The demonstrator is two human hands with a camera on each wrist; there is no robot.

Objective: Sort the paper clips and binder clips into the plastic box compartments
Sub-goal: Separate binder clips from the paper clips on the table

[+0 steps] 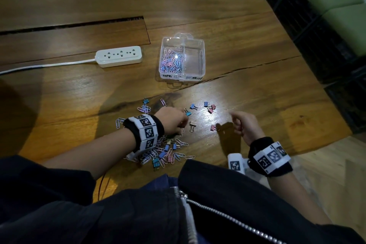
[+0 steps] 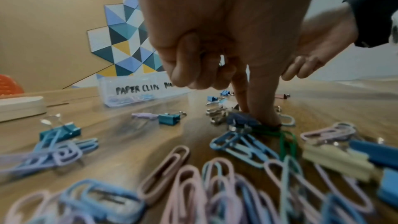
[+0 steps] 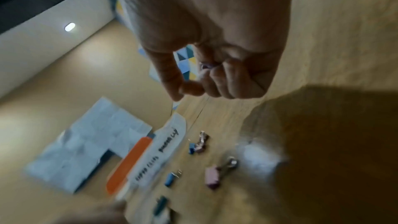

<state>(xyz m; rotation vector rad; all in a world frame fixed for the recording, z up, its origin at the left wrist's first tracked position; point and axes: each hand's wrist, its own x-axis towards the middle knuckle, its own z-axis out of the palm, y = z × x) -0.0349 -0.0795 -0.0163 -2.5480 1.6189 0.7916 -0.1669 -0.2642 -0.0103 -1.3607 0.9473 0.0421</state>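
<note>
Left hand [image 1: 174, 120], two fingertips pinching a green paper clip [image 2: 280, 135] within the tangled table pile, risks dragging a binder clip [image 2: 241, 120] along; right hand [image 1: 244, 125], curled on something small and unidentifiable, hovers short of the box [image 1: 182, 74].

Head view steep down over table [image 1: 217, 16], left wrist view skims tabletop close, right wrist view higher, tilted, all sharing plastic box [image 1: 182, 57]
</note>
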